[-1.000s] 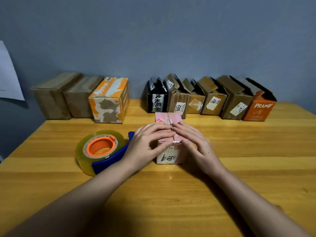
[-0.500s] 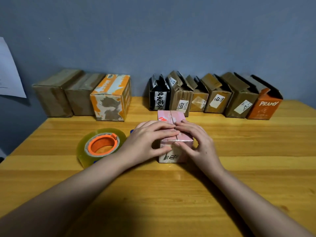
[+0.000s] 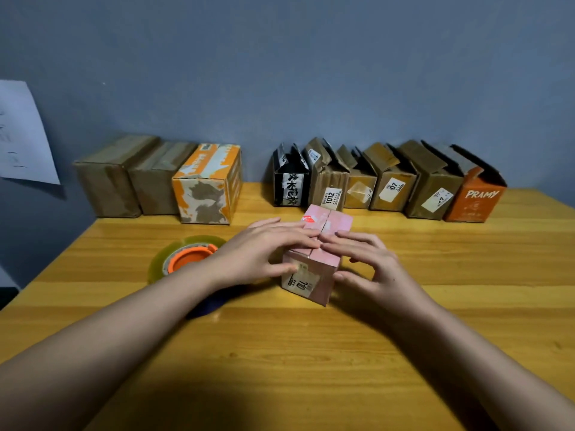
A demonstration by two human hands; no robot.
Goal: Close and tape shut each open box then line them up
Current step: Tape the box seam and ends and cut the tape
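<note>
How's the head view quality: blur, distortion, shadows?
Head view: wide-angle bend, the table edges splay outward; soft overall, box labels barely legible. The left hand and right hand are slightly smeared on the pink box. The forearms cast a dark shadow on the near table; the tape roll shows mild sheen.

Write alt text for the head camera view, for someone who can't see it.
Two hands, left hand and right hand, press the flaps of a pink box shut on a wooden table. A tape dispenser lies left of it; three closed boxes and six open boxes line the wall behind.
</note>
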